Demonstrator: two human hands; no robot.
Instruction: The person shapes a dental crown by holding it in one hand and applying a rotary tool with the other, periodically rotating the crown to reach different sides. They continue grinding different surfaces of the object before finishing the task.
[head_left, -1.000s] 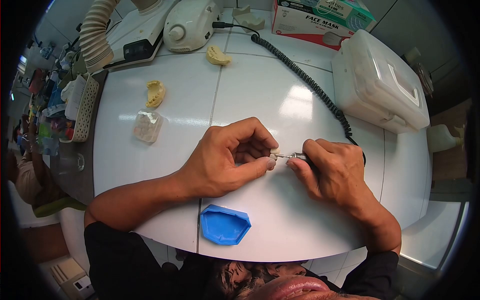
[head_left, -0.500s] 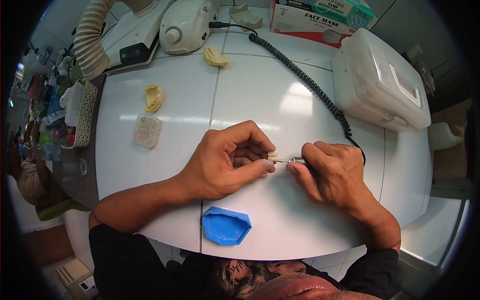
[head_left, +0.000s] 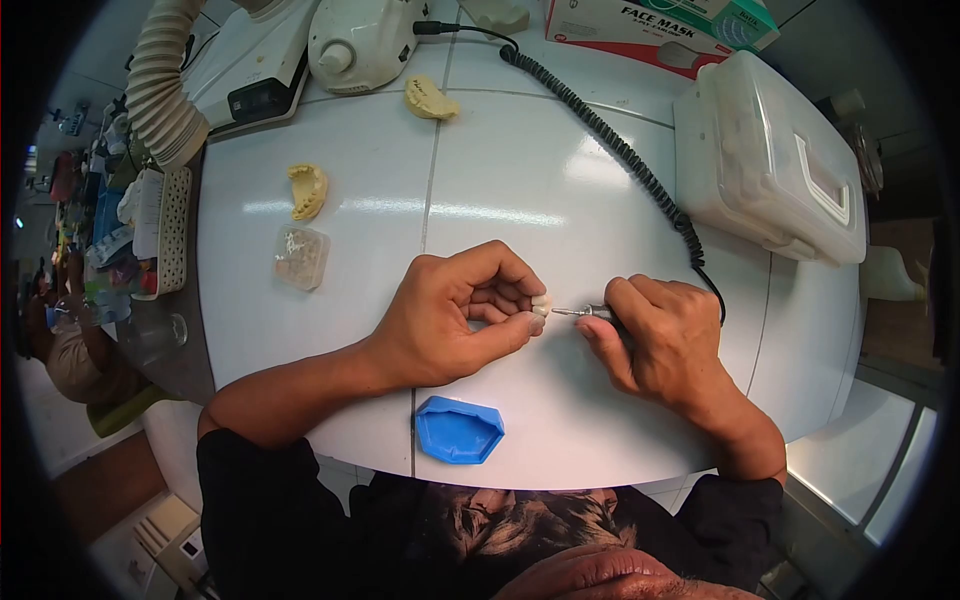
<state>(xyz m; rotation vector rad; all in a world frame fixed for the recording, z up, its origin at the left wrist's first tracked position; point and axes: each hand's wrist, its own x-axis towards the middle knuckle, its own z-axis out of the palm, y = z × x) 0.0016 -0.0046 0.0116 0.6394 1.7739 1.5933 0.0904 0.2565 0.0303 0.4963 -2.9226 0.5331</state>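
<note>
Between the thumb and fingertips of my left hand (head_left: 450, 315) is a small whitish tooth-like piece (head_left: 541, 303). My right hand (head_left: 665, 335) is wrapped round a metal rotary handpiece (head_left: 598, 312), whose thin bit points left at the piece. The tip is at or very near the piece; contact is too small to tell. A blue hexagonal tray (head_left: 460, 431) lies on the white tiled table (head_left: 560, 420) below my left hand.
Yellowish dental casts (head_left: 308, 191) (head_left: 430, 98) and a small clear box (head_left: 301, 257) lie further back. Behind are a white control unit (head_left: 362, 45), a ribbed hose (head_left: 160, 90) and a mask box (head_left: 640, 35). A coiled black cord (head_left: 610, 135) runs beside a large plastic case (head_left: 765, 160). Another person (head_left: 85, 360) is at far left.
The bit has drawn slightly right from the piece, and the piece has turned a little in my left fingers. The camera view has shifted slightly.
</note>
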